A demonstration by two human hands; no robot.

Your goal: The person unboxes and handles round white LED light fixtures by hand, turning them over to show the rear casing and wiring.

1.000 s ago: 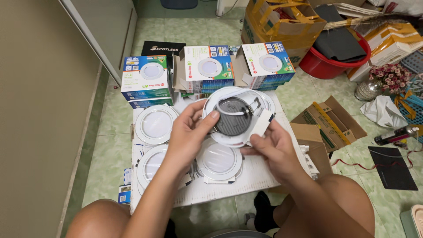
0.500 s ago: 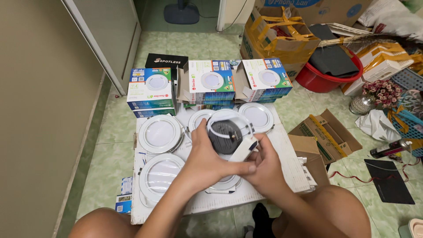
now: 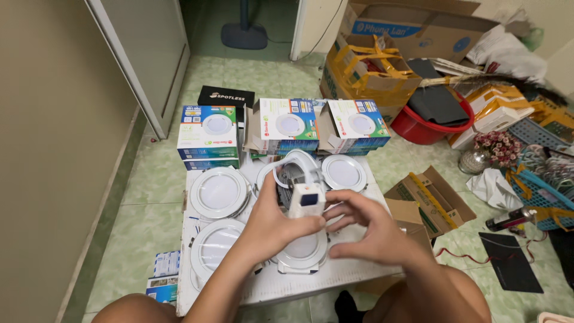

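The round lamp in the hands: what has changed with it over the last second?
The round lamp was turned from flat onto its edge. The small white box on its wire now faces the camera, pinched in the left hand; the right hand has opened beside it. The other lamps and the cartons stayed put.

Cluttered home storeroom, green tiled floor (image 3: 239, 78), cardboard boxes (image 3: 371, 66), red basin (image 3: 427, 128), fan base (image 3: 244, 36)
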